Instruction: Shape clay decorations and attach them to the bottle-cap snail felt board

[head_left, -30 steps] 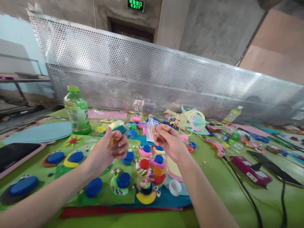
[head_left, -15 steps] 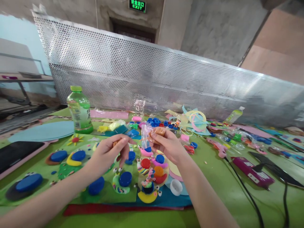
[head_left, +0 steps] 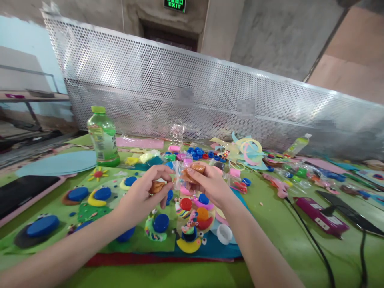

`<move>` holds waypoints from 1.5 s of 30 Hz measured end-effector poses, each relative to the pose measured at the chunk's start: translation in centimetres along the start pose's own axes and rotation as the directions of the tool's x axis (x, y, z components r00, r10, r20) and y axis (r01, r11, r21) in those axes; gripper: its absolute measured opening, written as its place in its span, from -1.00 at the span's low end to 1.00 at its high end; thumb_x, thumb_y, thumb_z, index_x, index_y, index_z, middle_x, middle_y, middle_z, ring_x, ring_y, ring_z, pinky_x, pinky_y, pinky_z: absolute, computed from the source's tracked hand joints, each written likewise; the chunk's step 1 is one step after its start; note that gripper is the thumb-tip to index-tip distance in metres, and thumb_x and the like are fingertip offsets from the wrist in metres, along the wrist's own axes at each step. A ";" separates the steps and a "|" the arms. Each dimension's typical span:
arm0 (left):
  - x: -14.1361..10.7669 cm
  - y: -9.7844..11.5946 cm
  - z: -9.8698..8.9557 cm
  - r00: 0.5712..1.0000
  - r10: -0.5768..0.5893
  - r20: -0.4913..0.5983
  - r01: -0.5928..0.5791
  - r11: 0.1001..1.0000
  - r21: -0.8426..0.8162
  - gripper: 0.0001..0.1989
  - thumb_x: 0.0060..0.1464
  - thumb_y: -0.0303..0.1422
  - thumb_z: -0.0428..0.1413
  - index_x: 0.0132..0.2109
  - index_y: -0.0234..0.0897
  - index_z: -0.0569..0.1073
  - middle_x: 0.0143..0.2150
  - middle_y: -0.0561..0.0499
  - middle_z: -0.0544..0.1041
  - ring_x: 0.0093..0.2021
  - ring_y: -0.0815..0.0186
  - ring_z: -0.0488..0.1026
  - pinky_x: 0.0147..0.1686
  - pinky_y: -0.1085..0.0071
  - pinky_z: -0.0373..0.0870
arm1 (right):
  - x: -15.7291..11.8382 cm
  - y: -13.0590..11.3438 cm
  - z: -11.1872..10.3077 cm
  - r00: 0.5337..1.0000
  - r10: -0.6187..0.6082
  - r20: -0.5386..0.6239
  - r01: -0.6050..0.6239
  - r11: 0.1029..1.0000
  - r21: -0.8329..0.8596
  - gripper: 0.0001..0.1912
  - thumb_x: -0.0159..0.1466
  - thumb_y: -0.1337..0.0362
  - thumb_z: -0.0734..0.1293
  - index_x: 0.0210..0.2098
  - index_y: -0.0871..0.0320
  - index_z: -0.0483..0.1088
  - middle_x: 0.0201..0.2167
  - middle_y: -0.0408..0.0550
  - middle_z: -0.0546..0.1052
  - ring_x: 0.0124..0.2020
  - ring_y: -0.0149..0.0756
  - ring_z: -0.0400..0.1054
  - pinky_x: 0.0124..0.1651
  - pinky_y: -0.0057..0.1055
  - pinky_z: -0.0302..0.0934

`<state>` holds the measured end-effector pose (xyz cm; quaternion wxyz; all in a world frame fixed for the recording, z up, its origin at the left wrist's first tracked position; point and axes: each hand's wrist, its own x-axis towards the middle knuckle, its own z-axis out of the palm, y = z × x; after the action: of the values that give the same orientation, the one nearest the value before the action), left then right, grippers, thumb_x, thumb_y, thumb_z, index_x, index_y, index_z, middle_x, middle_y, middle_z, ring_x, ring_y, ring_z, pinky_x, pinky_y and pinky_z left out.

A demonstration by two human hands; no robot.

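Note:
My left hand is closed on a lump of brown modelling clay, pinched between thumb and fingers. My right hand grips a clear plastic bag with more brown clay inside it. The two hands are close together but apart, above the craft sheets. Below them lie clay snails with bottle-cap shells: a green one with a blue cap, a striped one with a red cap, and a yellow one. A white cap sits at the right.
A green drink bottle stands at the back left, beside pale blue paper and a phone. Several blue caps lie at the back. On the right are a pink glue gun, a purple power strip and black cables.
My left hand has turned and moved slightly right, showing the brown clay lump between its fingers. My right hand still holds the bag, a little lower. The view has shifted slightly.

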<state>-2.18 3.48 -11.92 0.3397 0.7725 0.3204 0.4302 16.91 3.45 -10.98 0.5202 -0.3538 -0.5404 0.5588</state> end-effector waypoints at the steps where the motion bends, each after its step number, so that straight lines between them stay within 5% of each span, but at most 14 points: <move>1: 0.0 0.0 0.0 1.000 0.014 0.005 -0.014 1.000 0.010 -0.85 0.14 -0.27 -0.02 -0.18 -0.21 0.21 -0.22 0.02 0.35 -0.63 0.47 0.38 -0.55 0.50 0.37 | 0.0 0.0 0.0 1.000 0.004 -0.003 -0.004 1.000 0.003 -0.54 0.00 0.03 0.47 -0.34 0.21 0.25 -0.43 -0.09 0.38 -0.54 -0.42 0.30 -0.55 -0.50 0.21; 4: 0.1 0.1 -0.1 0.999 0.039 0.013 -0.039 0.998 0.052 -0.88 0.15 -0.27 -0.03 -0.23 -0.22 0.26 -0.13 -0.01 0.36 -0.61 0.49 0.38 -0.51 0.51 0.37 | 0.0 0.1 0.0 1.000 -0.001 -0.002 0.001 1.000 0.000 -0.55 0.01 0.04 0.46 -0.34 0.20 0.25 -0.45 -0.10 0.38 -0.55 -0.43 0.29 -0.54 -0.50 0.21; 12: 0.3 0.7 0.0 0.993 -0.114 -0.016 0.115 0.990 0.086 -0.74 0.04 -0.21 0.03 -0.18 -0.28 0.41 -0.72 0.15 0.34 -0.72 0.36 0.32 -0.59 0.50 0.27 | 0.2 0.3 -0.1 0.999 -0.049 0.013 0.050 0.992 -0.113 -0.67 0.10 0.10 0.40 -0.35 0.18 0.23 -0.50 -0.14 0.37 -0.58 -0.40 0.32 -0.54 -0.47 0.24; 28: -0.2 0.1 0.3 0.995 -0.072 -0.075 0.080 0.991 0.103 -0.85 -0.03 -0.36 0.06 -0.50 -0.30 0.43 -0.73 0.17 0.30 -0.76 0.49 0.25 -0.68 0.62 0.20 | -0.5 0.0 1.8 0.998 -0.036 0.056 0.048 0.974 -0.221 -0.82 0.16 0.28 0.31 -0.33 0.20 0.21 -0.55 -0.22 0.37 -0.63 -0.46 0.32 -0.62 -0.56 0.22; 31: 0.1 0.9 -0.5 0.953 -0.020 -0.301 0.019 1.000 -0.004 -0.88 0.03 -0.36 0.07 -0.42 -0.30 0.40 -0.69 0.15 0.34 -0.72 0.51 0.23 -0.68 0.63 0.17 | -0.1 -0.7 0.0 0.990 -0.116 -0.085 0.104 0.986 -0.132 -0.74 0.06 0.21 0.39 -0.38 0.22 0.27 -0.60 -0.20 0.37 -0.67 -0.46 0.26 -0.65 -0.55 0.18; 34: 1.2 1.1 -1.9 0.867 -0.061 -0.494 -0.049 0.977 -0.208 -0.88 0.11 -0.32 0.02 -0.34 -0.27 0.32 -0.59 0.11 0.36 -0.69 0.48 0.25 -0.76 0.62 0.08 | 0.2 -2.1 -3.4 0.912 -0.216 -0.348 0.212 0.976 -0.050 -0.62 -0.06 0.13 0.47 -0.40 0.21 0.28 -0.57 -0.22 0.35 -0.64 -0.53 0.21 -0.65 -0.62 0.09; 38: 2.6 -0.3 -2.4 0.907 -0.203 -0.369 0.059 0.929 -0.365 -0.77 0.16 -0.25 -0.06 -0.40 -0.29 0.24 -0.59 0.12 0.24 -0.72 0.50 0.21 -0.79 0.63 -0.03 | 0.2 -3.7 -7.7 0.848 -0.184 -0.497 0.212 0.977 0.000 -0.47 -0.25 0.09 0.52 -0.43 0.20 0.23 -0.56 -0.26 0.29 -0.59 -0.56 0.18 -0.64 -0.66 0.02; 42: 2.7 -1.6 -1.7 0.938 -0.274 -0.211 0.169 0.895 -0.413 -0.61 0.15 -0.10 -0.07 -0.49 -0.30 0.20 -0.64 0.14 0.15 -0.74 0.50 0.15 -0.77 0.61 -0.03 | 0.2 -3.3 -9.6 0.852 -0.135 -0.505 0.133 0.990 -0.042 -0.43 -0.29 0.05 0.53 -0.54 0.19 0.13 -0.61 -0.29 0.21 -0.65 -0.60 0.07 -0.67 -0.66 -0.09; 45: 2.3 -1.2 -1.6 0.950 -0.242 -0.195 0.153 0.910 -0.385 -0.51 0.08 -0.01 -0.03 -0.58 -0.31 0.16 -0.66 0.14 0.16 -0.76 0.53 0.10 -0.74 0.57 -0.01 | 0.4 -2.2 -10.1 0.870 -0.079 -0.487 0.009 0.989 -0.145 -0.47 -0.25 0.02 0.50 -0.53 0.20 0.18 -0.63 -0.28 0.19 -0.69 -0.60 0.01 -0.70 -0.66 -0.18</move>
<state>-2.83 6.36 -11.24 0.4787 0.6018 0.3502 0.5349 27.00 5.90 -10.42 0.6275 -0.5069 -0.4354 0.3997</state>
